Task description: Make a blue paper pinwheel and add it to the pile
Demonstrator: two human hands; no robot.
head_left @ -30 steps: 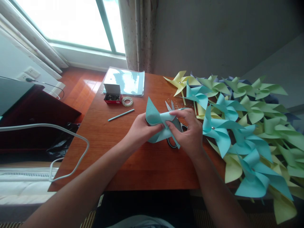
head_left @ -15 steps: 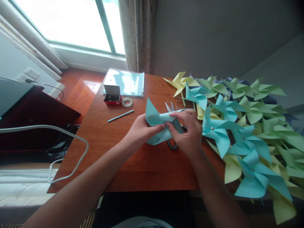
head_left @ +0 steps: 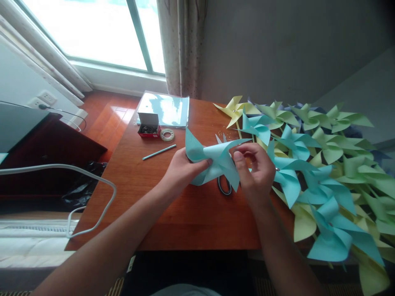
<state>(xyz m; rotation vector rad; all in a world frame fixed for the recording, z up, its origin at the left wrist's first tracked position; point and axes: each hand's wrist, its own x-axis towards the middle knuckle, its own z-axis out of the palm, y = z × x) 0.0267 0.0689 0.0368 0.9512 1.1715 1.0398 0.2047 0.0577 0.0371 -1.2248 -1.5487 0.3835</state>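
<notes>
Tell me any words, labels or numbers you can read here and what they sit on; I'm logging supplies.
No text can be read in this view.
small red and white box: no print legible, too small and blurred.
blue paper held by the left hand and right hand: plain, unprinted.
tape roll: no marking visible.

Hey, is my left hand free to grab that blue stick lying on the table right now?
Probably not yet. The left hand is pinching the blue paper pinwheel. The blue stick lies uncovered on the table just beyond it, with nothing between.
</notes>
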